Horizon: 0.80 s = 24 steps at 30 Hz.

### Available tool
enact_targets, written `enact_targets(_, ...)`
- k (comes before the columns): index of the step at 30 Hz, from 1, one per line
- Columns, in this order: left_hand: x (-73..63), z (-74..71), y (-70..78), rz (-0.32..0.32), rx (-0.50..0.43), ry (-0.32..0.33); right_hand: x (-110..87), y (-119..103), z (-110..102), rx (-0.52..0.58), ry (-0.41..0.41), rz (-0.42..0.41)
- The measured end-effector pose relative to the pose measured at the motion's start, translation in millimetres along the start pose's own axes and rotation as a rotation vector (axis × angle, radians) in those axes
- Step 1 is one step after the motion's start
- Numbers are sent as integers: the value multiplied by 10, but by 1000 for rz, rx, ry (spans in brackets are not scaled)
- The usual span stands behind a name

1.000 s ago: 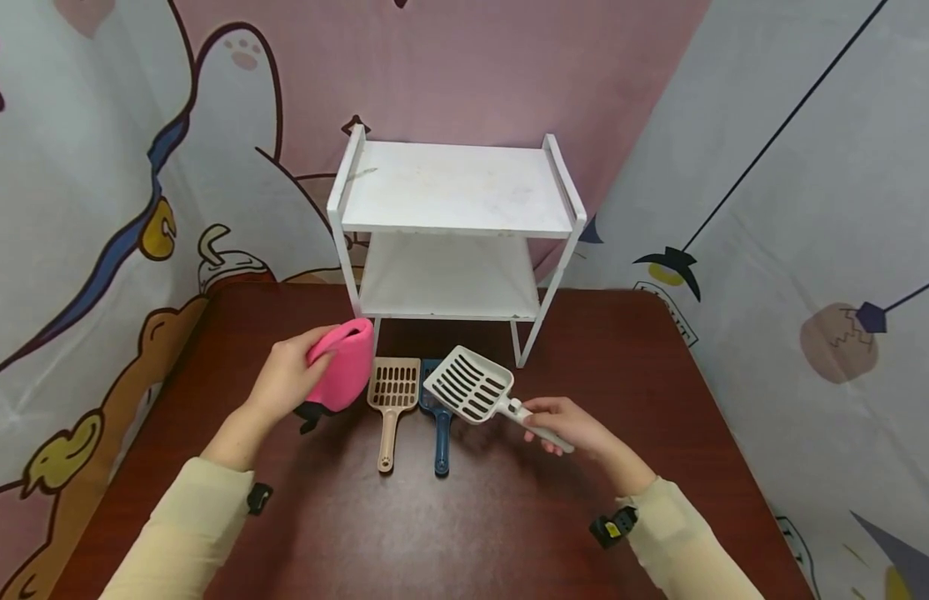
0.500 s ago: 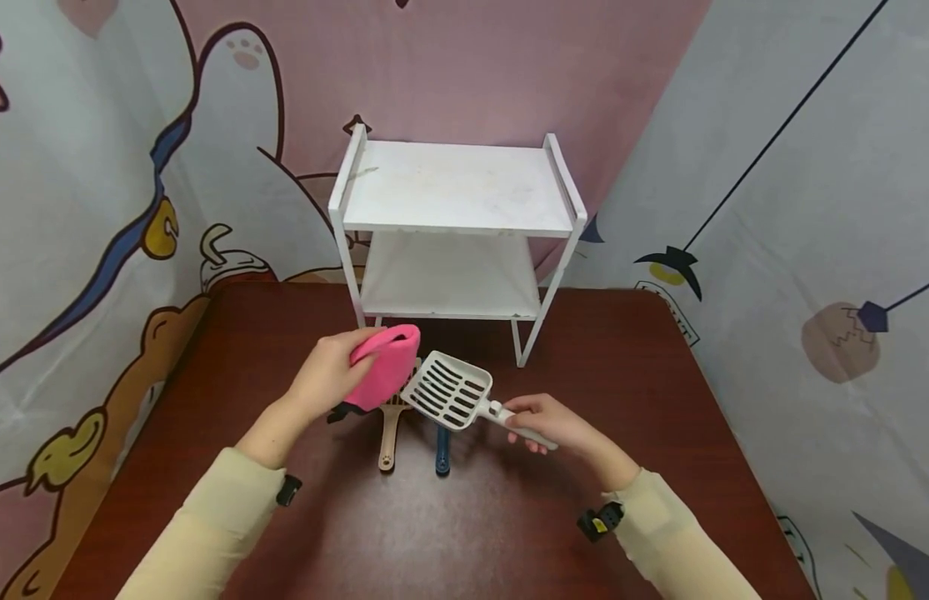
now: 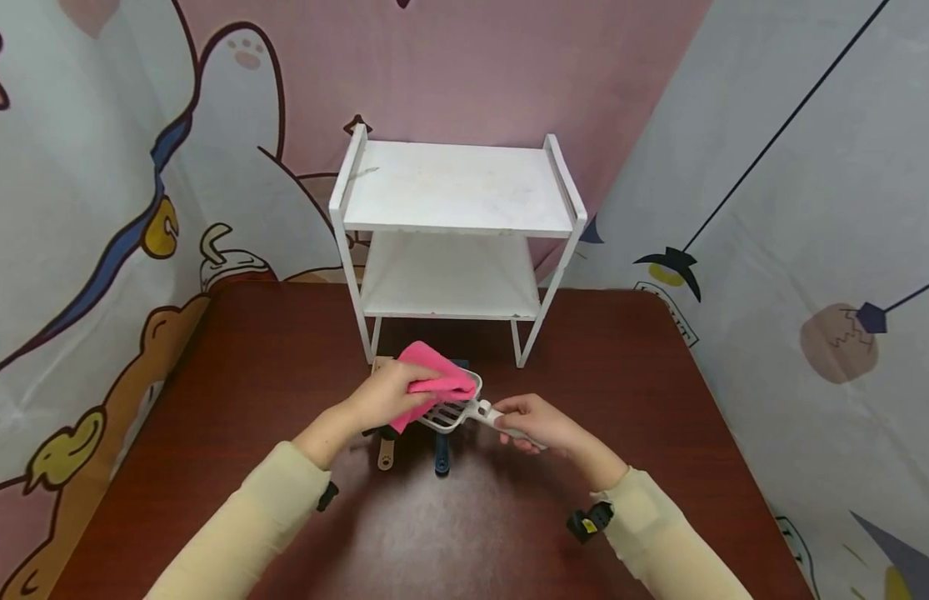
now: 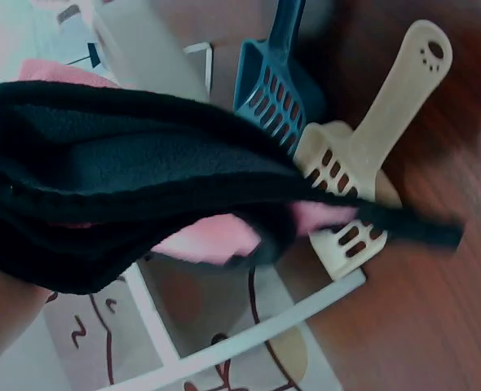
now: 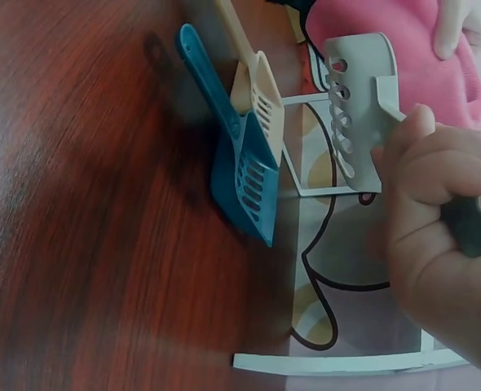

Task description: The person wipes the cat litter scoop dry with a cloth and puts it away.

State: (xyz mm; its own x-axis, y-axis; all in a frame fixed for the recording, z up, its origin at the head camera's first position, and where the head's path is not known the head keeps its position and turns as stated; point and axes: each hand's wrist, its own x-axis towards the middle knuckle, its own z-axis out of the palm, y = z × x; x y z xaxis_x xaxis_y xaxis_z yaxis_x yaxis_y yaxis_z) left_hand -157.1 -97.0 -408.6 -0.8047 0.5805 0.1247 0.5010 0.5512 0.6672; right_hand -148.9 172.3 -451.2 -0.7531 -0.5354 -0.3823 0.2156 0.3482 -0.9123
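1. One pink cloth, gripped in the fingers of the left hand, overlaps the head of the white scoop.
2. Beige scoop, then blue scoop: toward the surface's back edge, handles frontward, probably for reach.
3. Right hand: fingers grip the white scoop's handle, apparently leaving its head free.

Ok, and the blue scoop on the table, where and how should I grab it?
The blue scoop is probably best gripped by its handle, coming from your own side of the table: the slim handle points toward you, away from the shelf, and lies uncovered, while the wide slotted head is partly hidden behind the white scoop in the head view.
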Motion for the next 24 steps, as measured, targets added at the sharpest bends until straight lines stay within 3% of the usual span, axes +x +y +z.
enact_targets(6,82,92,-12,16,32,-105,11,-17,4,78,-31,-22)
enact_targets(12,124,110,10,33,123,-192,25,1,10,104,-52,-49)
enact_targets(24,108,144,30,22,242,-248,36,39,42,131,-88,-93)
